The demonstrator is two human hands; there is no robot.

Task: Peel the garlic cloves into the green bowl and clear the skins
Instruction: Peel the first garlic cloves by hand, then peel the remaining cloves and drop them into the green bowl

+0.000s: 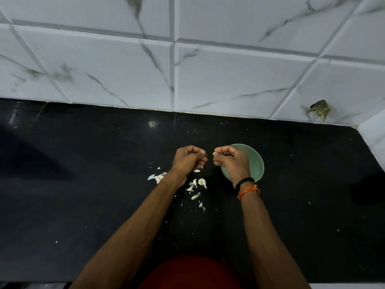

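Note:
My right hand (231, 161) pinches a pale garlic clove (214, 153) between thumb and fingertips, hovering over the left edge of the green bowl (257, 163). The bowl's inside is mostly hidden by that hand. My left hand (188, 159) is curled just left of it and pinches a thin sliver of garlic skin (206, 154). Below the hands, several garlic cloves and loose skins (198, 184) lie scattered on the black counter (83, 184). Another clump of skins (158, 177) shows beside my left forearm.
A white marble-patterned tiled wall (187, 59) rises behind the counter, with a chipped hole (320, 109) at the right. Tiny skin flecks dot the counter. The wall turns a corner at the far right (373, 138).

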